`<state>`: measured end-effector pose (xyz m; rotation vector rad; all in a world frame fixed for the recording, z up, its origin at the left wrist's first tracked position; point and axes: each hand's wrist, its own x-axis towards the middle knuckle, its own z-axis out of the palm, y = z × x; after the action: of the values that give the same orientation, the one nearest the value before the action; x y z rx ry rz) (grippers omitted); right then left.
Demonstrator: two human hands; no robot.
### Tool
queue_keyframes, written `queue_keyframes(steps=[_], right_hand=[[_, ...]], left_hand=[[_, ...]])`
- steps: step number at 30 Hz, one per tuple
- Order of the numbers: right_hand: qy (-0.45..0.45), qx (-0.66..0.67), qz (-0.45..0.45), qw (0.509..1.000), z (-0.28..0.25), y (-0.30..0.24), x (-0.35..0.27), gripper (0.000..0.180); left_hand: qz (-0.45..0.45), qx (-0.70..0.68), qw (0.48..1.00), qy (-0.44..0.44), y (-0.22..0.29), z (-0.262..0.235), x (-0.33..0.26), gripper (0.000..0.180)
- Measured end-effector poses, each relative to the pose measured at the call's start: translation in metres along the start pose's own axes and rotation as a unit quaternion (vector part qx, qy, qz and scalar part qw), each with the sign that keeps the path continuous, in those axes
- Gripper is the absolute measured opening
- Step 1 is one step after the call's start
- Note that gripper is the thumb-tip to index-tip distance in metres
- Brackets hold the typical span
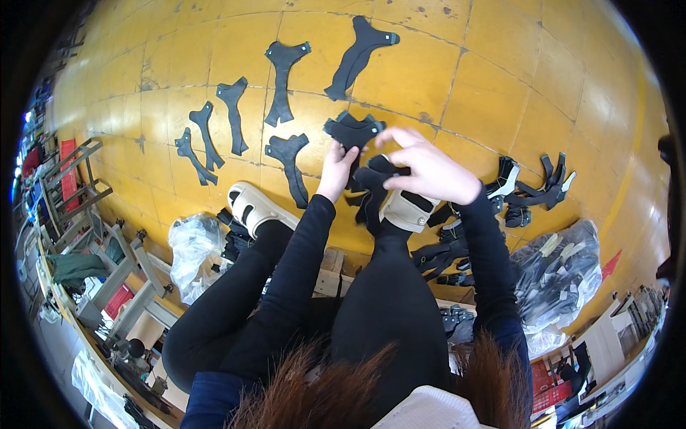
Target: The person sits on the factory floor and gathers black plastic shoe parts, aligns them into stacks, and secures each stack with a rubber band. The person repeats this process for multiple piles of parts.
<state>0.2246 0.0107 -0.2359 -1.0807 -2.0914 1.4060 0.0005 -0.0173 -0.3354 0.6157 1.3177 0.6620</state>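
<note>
I see the left hand (336, 166) held up over the yellow floor (500, 79), with its fingers curled tight around a bundle of black cut pieces (352, 131). The bundle sticks up out of the top of that hand, so the fingers wrap its lower part and the wide end fans out above them. The right hand (426, 168) is just beside it, a bit lower and to the right. Its fingers (397, 136) are spread and bent, and the tips reach over to the top edge of the bundle (I cannot tell if they pinch it or only touch it).

The pieces are flat, thin and dark black, like soft sheet cut into curvy shapes with little tabs at the ends. Several are stacked together, so the edges look jagged.

More black pieces hang down below the hands, in front of the knee.

On the floor past the hands, single black shapes (282, 79) lie spread out in a loose curve, well apart from each other. A white sandal (254, 206) is on the left foot. A clear bag of black parts (564, 272) sits at the right.
</note>
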Motion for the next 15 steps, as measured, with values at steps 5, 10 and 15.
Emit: queue_keyframes(steps=[5, 10, 15], right_hand=[[0.129, -0.079, 0.067, 0.986, 0.031, 0.027, 0.021, 0.026], [0.149, -0.064, 0.075, 0.984, 0.038, 0.039, 0.018, 0.032], [0.099, 0.002, 0.160, 0.982, 0.042, 0.027, 0.015, 0.051]], left_hand=[[-0.011, 0.025, 0.996, -0.081, 0.017, 0.007, -0.015, 0.045], [0.041, 0.156, 0.986, 0.031, 0.019, -0.010, -0.013, 0.047], [0.023, 0.224, 0.843, 0.488, -0.035, -0.090, 0.014, 0.063]])
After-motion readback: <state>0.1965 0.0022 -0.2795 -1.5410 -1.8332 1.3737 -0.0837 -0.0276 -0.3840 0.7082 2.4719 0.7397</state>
